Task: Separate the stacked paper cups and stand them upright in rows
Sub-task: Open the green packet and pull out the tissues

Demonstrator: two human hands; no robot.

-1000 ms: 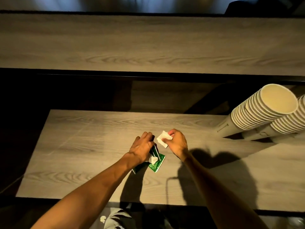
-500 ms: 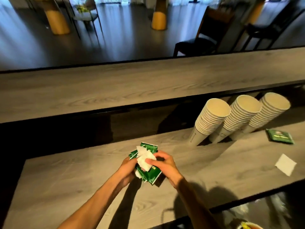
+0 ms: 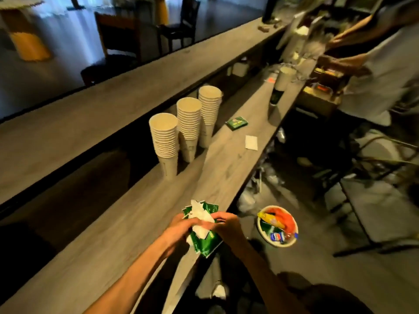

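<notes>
Three tall stacks of paper cups stand upright side by side on the lower wooden counter [image 3: 127, 225]: the nearest stack [image 3: 165, 141], the middle stack [image 3: 189, 125] and the far stack [image 3: 209, 112]. Well in front of them, over the counter's near edge, my left hand [image 3: 179, 230] and my right hand [image 3: 225, 225] together grip a bundle of green wrappers and white paper scraps [image 3: 203, 227]. Neither hand touches a cup.
A green packet [image 3: 236, 123] and a white paper square [image 3: 251, 142] lie on the counter past the stacks. Another cup stack [image 3: 280, 87] stands further along. A bin of rubbish [image 3: 277, 225] sits on the floor at right. Another person's arms [image 3: 353, 46] work at the far right.
The view has swung right, bringing the bin and the far counter into sight. My hands have lifted the wrappers and paper off the counter and hold them bunched together.
</notes>
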